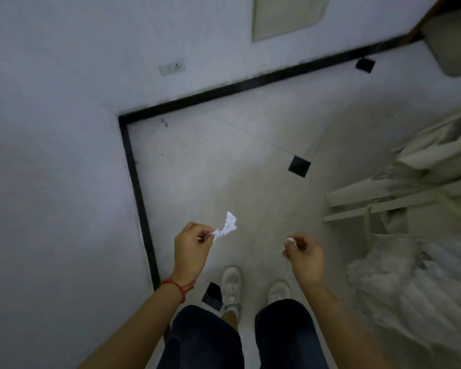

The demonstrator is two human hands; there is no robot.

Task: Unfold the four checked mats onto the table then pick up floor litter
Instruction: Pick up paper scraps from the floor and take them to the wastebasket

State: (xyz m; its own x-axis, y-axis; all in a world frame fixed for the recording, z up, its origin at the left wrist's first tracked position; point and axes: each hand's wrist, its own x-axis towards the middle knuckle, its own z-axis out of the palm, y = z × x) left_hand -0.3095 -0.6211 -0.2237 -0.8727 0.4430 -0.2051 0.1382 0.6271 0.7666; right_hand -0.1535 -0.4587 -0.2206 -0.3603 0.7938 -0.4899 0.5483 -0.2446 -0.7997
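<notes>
I stand on a pale tiled floor [224,161] and look down at both hands. My left hand [192,246], with a red thread on its wrist, pinches a crumpled white paper scrap [227,226] that sticks up to the right of the fingers. My right hand [304,253] pinches a much smaller white paper bit [290,240] between thumb and fingertips. Both hands hover at waist height above my white shoes [230,284]. No checked mats or table are in view.
A white wall [51,155] with a black skirting strip [139,182] runs along the left and the far side. Pale furniture draped with a fringed cloth [410,275] stands close on the right. Black inset tiles [299,166] dot the floor.
</notes>
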